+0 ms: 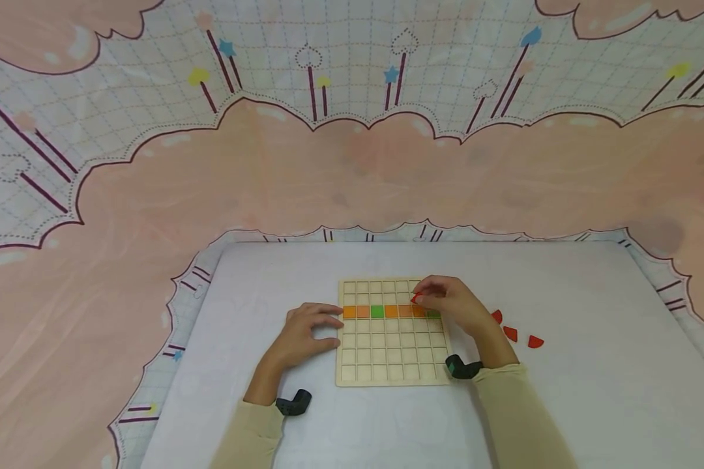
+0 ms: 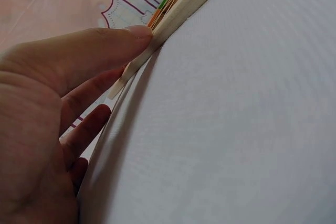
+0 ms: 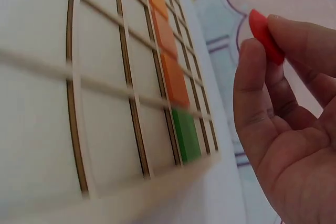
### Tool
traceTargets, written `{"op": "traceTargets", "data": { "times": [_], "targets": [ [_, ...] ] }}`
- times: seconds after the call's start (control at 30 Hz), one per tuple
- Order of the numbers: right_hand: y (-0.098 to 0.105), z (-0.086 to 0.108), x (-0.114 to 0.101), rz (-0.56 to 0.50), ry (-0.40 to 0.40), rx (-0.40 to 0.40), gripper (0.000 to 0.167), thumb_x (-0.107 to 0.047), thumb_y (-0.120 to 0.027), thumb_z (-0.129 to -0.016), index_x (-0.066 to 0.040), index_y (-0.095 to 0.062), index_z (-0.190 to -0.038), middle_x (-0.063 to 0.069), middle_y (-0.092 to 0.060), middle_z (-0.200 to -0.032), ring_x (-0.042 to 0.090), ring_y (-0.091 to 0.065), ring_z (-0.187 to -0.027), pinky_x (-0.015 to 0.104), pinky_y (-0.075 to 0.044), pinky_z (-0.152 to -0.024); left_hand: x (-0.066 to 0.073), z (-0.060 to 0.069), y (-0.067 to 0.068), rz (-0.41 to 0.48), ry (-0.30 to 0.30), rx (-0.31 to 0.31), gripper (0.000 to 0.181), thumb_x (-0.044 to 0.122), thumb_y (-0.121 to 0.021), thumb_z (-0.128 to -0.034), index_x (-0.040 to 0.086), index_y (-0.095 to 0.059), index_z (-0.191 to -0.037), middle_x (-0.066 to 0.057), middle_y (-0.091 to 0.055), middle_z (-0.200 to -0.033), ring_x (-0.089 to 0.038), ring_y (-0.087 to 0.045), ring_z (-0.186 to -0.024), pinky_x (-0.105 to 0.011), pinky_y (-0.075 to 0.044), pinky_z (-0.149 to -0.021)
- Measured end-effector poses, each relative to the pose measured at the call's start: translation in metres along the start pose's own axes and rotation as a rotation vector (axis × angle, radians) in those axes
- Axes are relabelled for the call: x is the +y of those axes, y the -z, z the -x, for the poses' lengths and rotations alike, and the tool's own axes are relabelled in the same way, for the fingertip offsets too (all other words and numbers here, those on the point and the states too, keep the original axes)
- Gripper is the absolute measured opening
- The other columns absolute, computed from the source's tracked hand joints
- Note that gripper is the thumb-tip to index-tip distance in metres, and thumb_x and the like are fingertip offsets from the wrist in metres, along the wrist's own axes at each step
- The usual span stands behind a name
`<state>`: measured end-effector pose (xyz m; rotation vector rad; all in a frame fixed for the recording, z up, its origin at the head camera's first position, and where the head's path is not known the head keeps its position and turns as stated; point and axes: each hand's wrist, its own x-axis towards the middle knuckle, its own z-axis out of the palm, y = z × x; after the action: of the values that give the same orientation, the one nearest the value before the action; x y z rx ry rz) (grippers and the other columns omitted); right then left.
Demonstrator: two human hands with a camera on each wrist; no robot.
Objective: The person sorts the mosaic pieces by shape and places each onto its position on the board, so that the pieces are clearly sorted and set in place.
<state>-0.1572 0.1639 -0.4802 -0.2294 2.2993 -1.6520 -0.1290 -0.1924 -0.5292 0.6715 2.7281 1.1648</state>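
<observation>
1. The left arm [image 1: 246, 433] slants forward and inward, its sleeve ending short of the bare wrist.
2. The left hand [image 1: 306, 333] reaches toward the right, fingers extended and slightly apart, with the thumb well separated below them in the head view.
3. From the left wrist, the thumb appears stretched out nearly straight, the other fingers partly hidden behind it.
4. The right arm [image 1: 522, 413] angles forward and to the left, also bare at the wrist.
5. The right hand [image 1: 453, 303] sits farther forward than the left; its thumb and a finger form a fingertip pinch, the remaining fingers bent behind them.
</observation>
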Motion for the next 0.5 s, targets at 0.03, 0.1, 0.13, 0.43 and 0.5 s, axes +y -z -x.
{"op": "traceTargets", "data": {
  "times": [0.03,0.1,0.13,0.43,0.5],
  "targets": [
    [-0.005,-0.002,-0.002,0.000,0.009,-0.011,0.026,-0.011,-0.073,-0.093,0.003,-0.069,-0.114,0.012,-0.070,-0.105,0.018,-0.064,-0.091,0.023,-0.053,-0.082,0.000,0.000,0.000,0.000,-0.002,0.001,0.026,0.027,-0.086,-0.0809,0.025,-0.078,-0.105,0.008,-0.066,-0.136,-0.021,-0.052,-0.134,-0.051,-0.026,-0.111],
    [-0.015,-0.005,-0.005,-0.006,0.022,-0.028,0.026,-0.011,-0.073,-0.093,0.003,-0.069,-0.115,0.013,-0.069,-0.107,0.019,-0.064,-0.091,0.024,-0.053,-0.083,-0.001,0.000,-0.001,0.003,-0.005,0.004,0.025,0.027,-0.086,-0.0810,0.025,-0.078,-0.105,0.008,-0.066,-0.136,-0.020,-0.052,-0.134,-0.050,-0.026,-0.111],
    [-0.020,-0.007,-0.007,-0.002,0.025,-0.034,0.026,-0.011,-0.072,-0.093,0.003,-0.069,-0.115,0.014,-0.068,-0.107,0.019,-0.065,-0.091,0.024,-0.054,-0.083,-0.001,0.000,-0.001,0.004,-0.007,0.005,0.025,0.027,-0.086,-0.0809,0.025,-0.078,-0.105,0.009,-0.066,-0.135,-0.020,-0.052,-0.133,-0.050,-0.026,-0.111],
    [-0.059,-0.019,-0.014,0.010,0.063,-0.077,0.025,-0.010,-0.074,-0.092,0.001,-0.068,-0.114,0.010,-0.070,-0.102,0.016,-0.067,-0.086,0.026,-0.054,-0.079,-0.001,0.000,0.000,0.014,-0.009,0.002,0.025,0.026,-0.086,-0.0812,0.026,-0.078,-0.105,0.009,-0.066,-0.135,-0.021,-0.052,-0.134,-0.051,-0.026,-0.111],
    [-0.067,-0.020,-0.016,0.020,0.064,-0.080,0.026,-0.009,-0.075,-0.091,0.000,-0.069,-0.114,0.010,-0.071,-0.101,0.016,-0.067,-0.084,0.026,-0.054,-0.079,-0.001,0.000,0.000,0.012,-0.011,0.001,0.025,0.027,-0.086,-0.0814,0.026,-0.078,-0.105,0.009,-0.066,-0.135,-0.021,-0.052,-0.134,-0.052,-0.026,-0.111]
  ]
}}
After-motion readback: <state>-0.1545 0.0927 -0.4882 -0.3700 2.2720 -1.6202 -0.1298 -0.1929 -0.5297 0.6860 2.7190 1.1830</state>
